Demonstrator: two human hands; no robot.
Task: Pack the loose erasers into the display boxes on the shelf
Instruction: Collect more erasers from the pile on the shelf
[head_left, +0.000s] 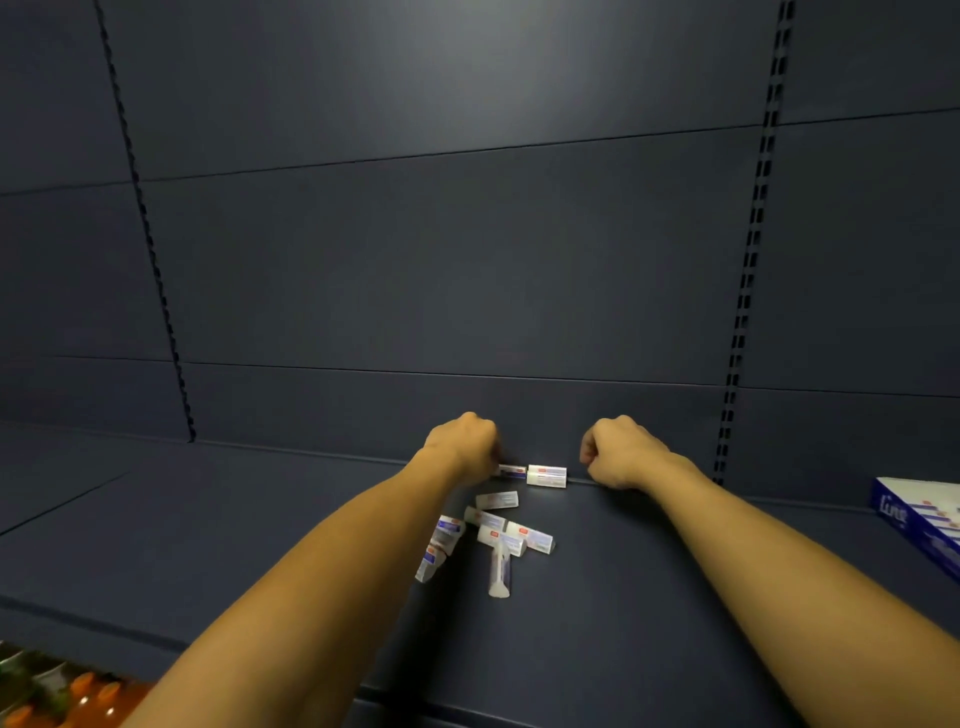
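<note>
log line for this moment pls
left hand grips an eraser at shelf back | right hand curled, apparently empty | loose erasers on shelf | display box far right

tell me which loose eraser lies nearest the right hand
The eraser against the back panel, just left of the right hand; the others lie farther forward or left.
</note>
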